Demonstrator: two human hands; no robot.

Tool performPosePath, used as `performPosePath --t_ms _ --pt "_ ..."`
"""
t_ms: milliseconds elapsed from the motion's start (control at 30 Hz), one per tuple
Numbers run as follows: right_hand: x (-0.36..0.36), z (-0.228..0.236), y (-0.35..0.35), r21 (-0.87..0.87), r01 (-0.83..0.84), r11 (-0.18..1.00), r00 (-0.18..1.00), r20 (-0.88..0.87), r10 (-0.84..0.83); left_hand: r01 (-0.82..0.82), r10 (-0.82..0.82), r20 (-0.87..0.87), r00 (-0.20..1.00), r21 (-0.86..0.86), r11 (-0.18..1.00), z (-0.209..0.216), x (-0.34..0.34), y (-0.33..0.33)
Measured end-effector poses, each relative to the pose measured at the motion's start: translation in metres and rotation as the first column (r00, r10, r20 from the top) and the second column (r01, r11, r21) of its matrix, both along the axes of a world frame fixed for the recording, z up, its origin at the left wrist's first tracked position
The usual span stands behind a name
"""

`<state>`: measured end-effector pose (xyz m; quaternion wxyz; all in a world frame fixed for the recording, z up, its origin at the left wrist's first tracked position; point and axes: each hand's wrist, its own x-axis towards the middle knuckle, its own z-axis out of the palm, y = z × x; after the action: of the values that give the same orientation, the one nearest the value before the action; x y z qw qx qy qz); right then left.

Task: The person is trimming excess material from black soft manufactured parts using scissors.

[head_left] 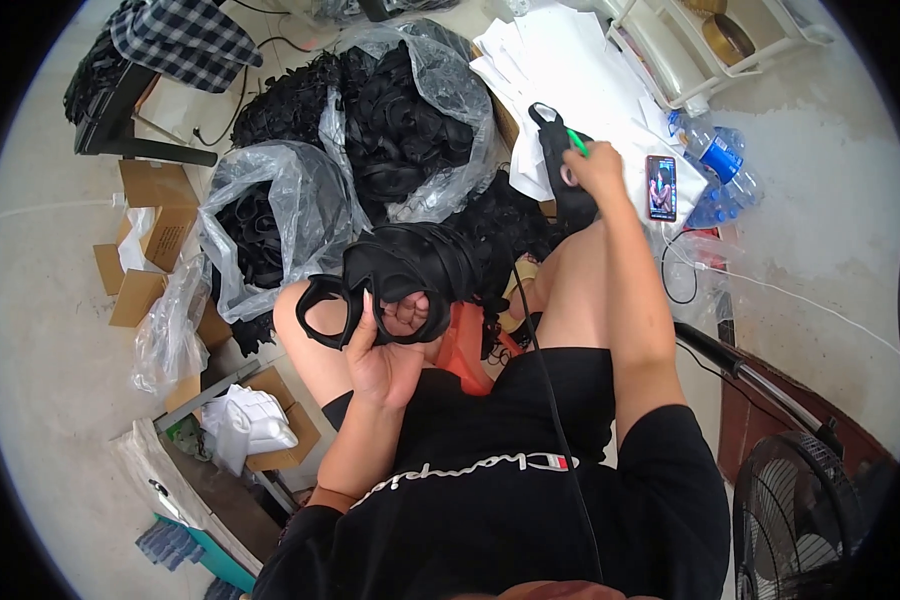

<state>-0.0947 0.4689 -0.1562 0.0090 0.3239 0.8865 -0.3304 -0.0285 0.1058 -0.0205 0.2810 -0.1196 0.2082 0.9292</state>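
My left hand (390, 372) is closed around a thick stack of black moulded pieces with round openings (410, 262). My fingers curl through one opening, and the thumb presses up along its rim. Another loop of the front piece hangs out to the left, above my thigh. At the upper right, my right hand (600, 168) is closed on a slim green-handled tool (577, 143); its working end is hidden. Under that hand lies a flat black piece with a loop at its far end (555, 140), partly on white sheets (540, 60).
Clear plastic bags (280, 170) of black pieces stand ahead and left. Black scraps (510, 220) lie between my knees. A lit phone (661, 188) and plastic bottles (725, 160) are right. Cardboard boxes (160, 225) stand left, a fan (795, 515) lower right. A dark cord (550, 390) crosses my lap.
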Motion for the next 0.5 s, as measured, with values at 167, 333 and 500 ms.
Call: performPosePath --t_ms 167,333,500 --pt "0.135 0.130 -0.064 0.072 -0.078 0.994 0.988 -0.129 0.087 -0.052 0.049 -0.044 0.998 -0.060 0.997 -0.003 0.009 -0.012" --pt "0.220 0.094 -0.119 0.102 -0.023 0.995 0.966 -0.255 0.048 -0.034 0.032 -0.042 0.999 -0.054 0.998 0.011 0.013 -0.003" --pt "0.235 0.103 -0.124 0.076 -0.061 0.995 0.979 -0.192 0.075 0.004 0.001 -0.071 0.997 0.059 0.998 0.020 0.021 -0.005"
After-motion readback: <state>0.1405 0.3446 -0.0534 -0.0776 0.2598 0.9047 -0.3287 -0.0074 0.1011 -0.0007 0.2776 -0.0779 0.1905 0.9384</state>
